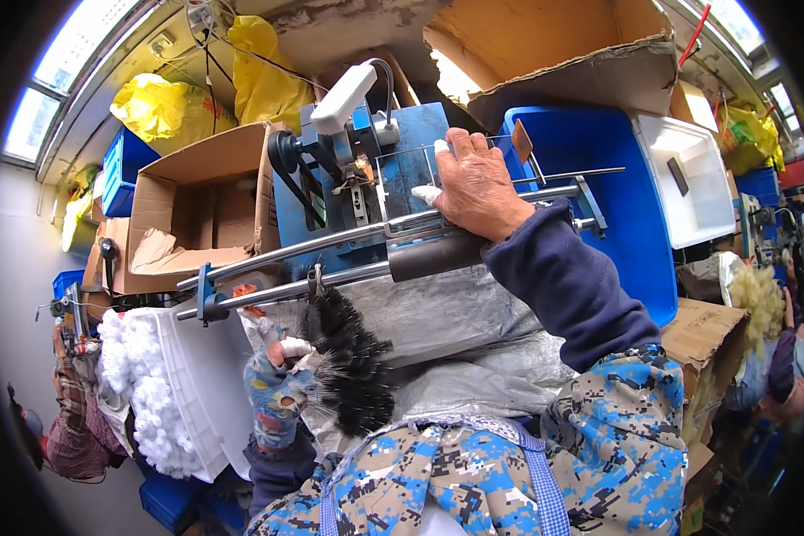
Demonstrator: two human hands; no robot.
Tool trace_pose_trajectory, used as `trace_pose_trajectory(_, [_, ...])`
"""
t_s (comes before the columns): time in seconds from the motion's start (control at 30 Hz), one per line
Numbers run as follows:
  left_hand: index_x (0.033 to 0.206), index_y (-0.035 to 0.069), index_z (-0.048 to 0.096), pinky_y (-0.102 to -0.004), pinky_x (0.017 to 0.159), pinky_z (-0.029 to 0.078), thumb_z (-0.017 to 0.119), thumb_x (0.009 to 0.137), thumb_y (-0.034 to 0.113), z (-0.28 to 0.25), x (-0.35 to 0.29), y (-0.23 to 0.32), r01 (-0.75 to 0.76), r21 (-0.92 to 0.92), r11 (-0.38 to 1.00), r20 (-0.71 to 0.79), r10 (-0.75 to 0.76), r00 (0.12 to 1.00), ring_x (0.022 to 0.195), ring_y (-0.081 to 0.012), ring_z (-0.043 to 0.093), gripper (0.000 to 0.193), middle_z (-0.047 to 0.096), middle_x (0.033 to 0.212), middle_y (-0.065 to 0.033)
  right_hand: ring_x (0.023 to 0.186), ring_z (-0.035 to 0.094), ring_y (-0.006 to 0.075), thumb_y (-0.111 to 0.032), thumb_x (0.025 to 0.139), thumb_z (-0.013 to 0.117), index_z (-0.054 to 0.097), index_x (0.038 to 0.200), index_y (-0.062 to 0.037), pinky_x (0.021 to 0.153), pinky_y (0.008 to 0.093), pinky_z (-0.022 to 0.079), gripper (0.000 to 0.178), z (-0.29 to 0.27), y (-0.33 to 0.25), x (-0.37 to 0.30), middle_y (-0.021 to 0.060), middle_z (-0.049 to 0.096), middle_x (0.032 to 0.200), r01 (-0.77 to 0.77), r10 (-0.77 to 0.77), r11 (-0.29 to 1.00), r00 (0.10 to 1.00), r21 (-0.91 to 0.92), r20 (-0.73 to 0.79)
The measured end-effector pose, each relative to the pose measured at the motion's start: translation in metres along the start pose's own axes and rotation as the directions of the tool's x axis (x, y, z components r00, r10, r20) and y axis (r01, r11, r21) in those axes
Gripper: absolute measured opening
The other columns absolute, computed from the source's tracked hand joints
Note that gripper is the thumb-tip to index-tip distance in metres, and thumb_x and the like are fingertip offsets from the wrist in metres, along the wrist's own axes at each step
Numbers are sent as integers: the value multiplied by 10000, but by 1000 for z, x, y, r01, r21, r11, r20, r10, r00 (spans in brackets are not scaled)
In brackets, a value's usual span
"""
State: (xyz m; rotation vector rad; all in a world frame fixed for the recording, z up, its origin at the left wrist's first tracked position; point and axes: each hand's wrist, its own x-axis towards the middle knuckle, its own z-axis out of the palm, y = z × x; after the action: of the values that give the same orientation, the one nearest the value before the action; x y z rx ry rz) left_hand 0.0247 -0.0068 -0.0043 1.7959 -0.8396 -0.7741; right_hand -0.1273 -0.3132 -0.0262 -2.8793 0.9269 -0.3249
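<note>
My right hand point(482, 188) reaches over the blue machine point(420, 121), palm down, with white wrapping on the thumb and one fingertip. Its fingers are bent beside a thin wire frame above the metal rods point(281, 297); I cannot tell whether they grasp it. A dark grey cylinder point(433, 257) sits on the lower rod, just under my wrist.

My left hand point(281, 384), in a colourful patterned covering, is low beside the black bristly bundle point(353, 362). The fingers there are curled, one wrapped in white, but whether they clench the bundle I cannot tell. The bundle lies below the rods, over the grey sheeting point(438, 313). A blue tub point(630, 259) stands to my right, and white fluffy pieces point(147, 384) fill a white crate point(196, 380) to my left.
</note>
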Motion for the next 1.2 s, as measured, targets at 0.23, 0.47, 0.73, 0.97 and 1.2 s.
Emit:
trace_pose_trajectory(0.23, [881, -5, 605, -228, 650, 470, 647, 759, -13, 20, 10, 13, -113, -72, 991, 63, 117, 991, 715, -132, 598, 129, 625, 793, -60, 974, 531, 258, -97, 754, 578, 662, 881, -74, 795, 420, 379, 154, 8, 25, 22, 114, 637, 908, -59, 53, 975, 998, -213, -36])
trace_pose_trajectory(0.47, [881, -22, 535, -264, 628, 501, 578, 816, -31, -11, -3, 5, -80, -330, 941, -205, 12, 979, 661, -162, 607, 79, 627, 748, -128, 718, 594, 270, 6, 726, 559, 603, 778, -59, 642, 380, 439, 94, -61, 8, -50, 96, 615, 711, 151, -179, 978, 963, 145, 200])
trace_pose_trajectory(0.73, [876, 48, 621, -294, 599, 489, 686, 735, 35, 58, 18, 50, -538, 96, 837, 183, 517, 836, 656, -215, 632, 156, 634, 764, -81, 939, 574, 231, -72, 859, 577, 605, 942, -6, 846, 348, 439, 110, -43, -103, -83, 110, 614, 986, 191, -173, -19, 966, 981, -192])
trace_pose_trajectory(0.97, [875, 49, 618, -324, 609, 470, 711, 673, 25, -8, 7, 8, -348, 487, 801, 379, 165, 911, 699, -245, 614, 223, 623, 751, -79, 577, 551, 68, -73, 881, 564, 620, 983, 41, 512, 190, 445, 163, -87, -26, -42, 52, 602, 674, 119, 63, 301, 987, 946, -145])
trace_pose_trajectory(1.2, [808, 60, 642, -365, 653, 450, 687, 630, 24, -6, 12, -23, -204, 466, 861, 333, 43, 942, 754, -296, 581, 187, 614, 778, -109, 883, 536, 282, -95, 747, 539, 623, 803, -74, 672, 389, 453, 103, 16, -20, 36, 116, 574, 879, 67, -71, 997, 992, -40, -108])
